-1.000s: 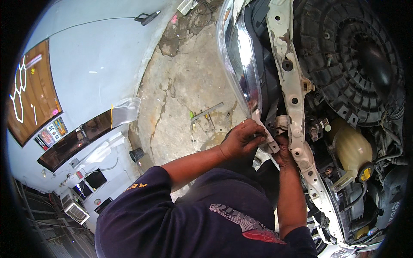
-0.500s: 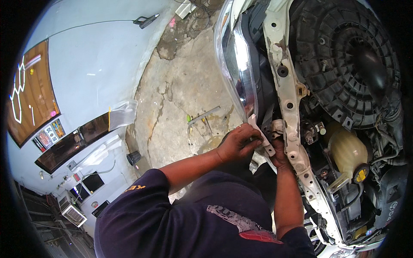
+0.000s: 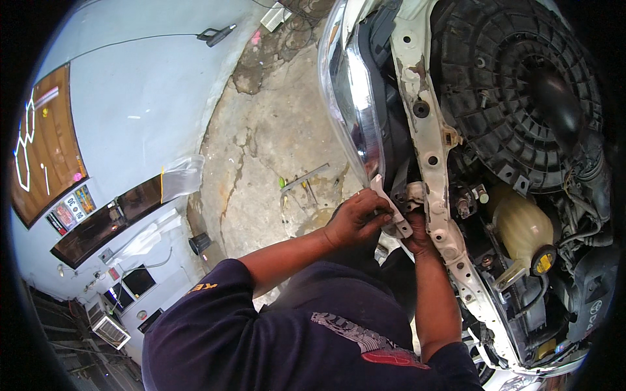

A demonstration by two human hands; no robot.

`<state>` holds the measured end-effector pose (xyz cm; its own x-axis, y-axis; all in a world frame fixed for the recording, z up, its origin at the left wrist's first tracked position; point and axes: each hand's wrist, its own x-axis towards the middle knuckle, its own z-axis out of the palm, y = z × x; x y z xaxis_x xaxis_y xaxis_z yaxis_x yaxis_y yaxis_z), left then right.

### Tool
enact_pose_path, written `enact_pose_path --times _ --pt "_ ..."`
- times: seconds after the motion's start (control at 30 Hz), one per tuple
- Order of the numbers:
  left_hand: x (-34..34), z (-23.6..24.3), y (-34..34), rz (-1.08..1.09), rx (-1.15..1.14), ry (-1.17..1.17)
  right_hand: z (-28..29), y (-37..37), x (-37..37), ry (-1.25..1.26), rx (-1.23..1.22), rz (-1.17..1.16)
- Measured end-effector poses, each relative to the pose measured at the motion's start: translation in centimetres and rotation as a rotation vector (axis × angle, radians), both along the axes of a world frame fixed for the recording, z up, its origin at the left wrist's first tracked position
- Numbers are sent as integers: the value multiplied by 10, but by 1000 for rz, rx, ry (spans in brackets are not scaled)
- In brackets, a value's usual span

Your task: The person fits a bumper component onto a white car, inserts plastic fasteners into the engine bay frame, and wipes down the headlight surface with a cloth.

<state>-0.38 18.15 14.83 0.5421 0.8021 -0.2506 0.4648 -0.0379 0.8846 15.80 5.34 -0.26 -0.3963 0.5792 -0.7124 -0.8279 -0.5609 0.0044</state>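
Note:
At the front of a white car, my left hand (image 3: 360, 216) is closed, its thumb and fingers pinched at the edge of a narrow pale bracket (image 3: 396, 220) with holes in it. The bracket sits just below the lower end of the clear headlight (image 3: 357, 98). My right hand (image 3: 418, 234) reaches up into the gap between the bracket and the white metal crossbar (image 3: 433, 171). Its fingers are in shadow and mostly hidden there, so what they touch does not show.
Right of the crossbar lie a large round black ribbed cover (image 3: 521, 98) and a yellowish fluid tank (image 3: 523, 221) with a black cap. On the cracked concrete floor (image 3: 261, 124) are several tools (image 3: 305, 179). A pale wall (image 3: 150, 78) stands at left.
The whole view has shifted slightly, so the car appears a little further left. Both hands stay at the same spot by the bracket, with barely any visible movement.

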Motion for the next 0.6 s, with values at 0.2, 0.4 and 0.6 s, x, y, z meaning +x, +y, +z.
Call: enact_pose_path --times 0.2,0.4,0.6 --pt "0 1 1 5 20 -22 11 9 -2 22 49 -3" --pt "-3 -2 -3 -4 -17 29 0 1 1 14 127 72" --pt "-3 -5 -2 -52 76 -2 -13 -3 -1 69 119 30"
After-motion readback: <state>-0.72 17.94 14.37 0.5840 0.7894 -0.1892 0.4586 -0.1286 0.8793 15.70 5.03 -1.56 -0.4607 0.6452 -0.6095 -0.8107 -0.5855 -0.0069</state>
